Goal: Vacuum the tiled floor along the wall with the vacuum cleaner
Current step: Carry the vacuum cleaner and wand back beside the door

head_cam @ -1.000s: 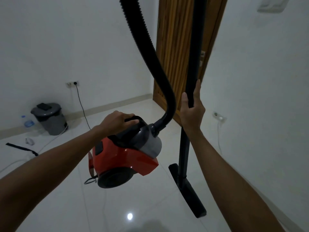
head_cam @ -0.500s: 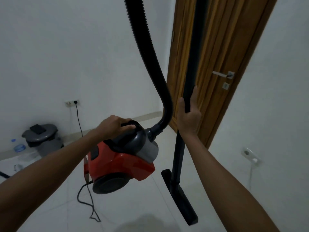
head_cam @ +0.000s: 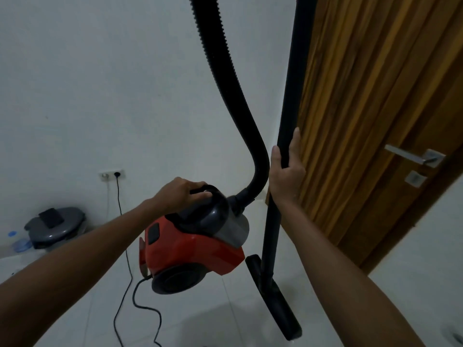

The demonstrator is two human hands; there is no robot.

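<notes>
Far left, against the white wall: a grey lidded waste bin (head_cam: 56,227) with a clear plastic bottle with a blue cap (head_cam: 18,242) beside it, the bottle too blurred to read. Above and to the right, a white wall socket (head_cam: 111,174) holds the plug of the thin black power cable (head_cam: 125,246), which hangs to the white tiled floor (head_cam: 200,321) and loops toward the machine; its lowest coil is cut off by the bottom edge of the view.

Centre: the left hand (head_cam: 181,192) grasps the black carry handle of the red and grey canister vacuum cleaner (head_cam: 195,241), fingers curled round it. The canister appears lifted clear of the floor, probably to carry it to a new stretch of wall.

Right of centre: the ribbed black hose (head_cam: 225,83) rises out of the top of the view, its upper end unseen. The right hand (head_cam: 286,171) clasps the straight black wand (head_cam: 292,96), thumb and fingers wrapped about it, keeping it upright. The flat black floor nozzle (head_cam: 273,294) sits low over the tiles; contact cannot be told.

Far right: a brown wooden door (head_cam: 375,108) with a metal lever handle (head_cam: 413,154), its top edge out of view.
</notes>
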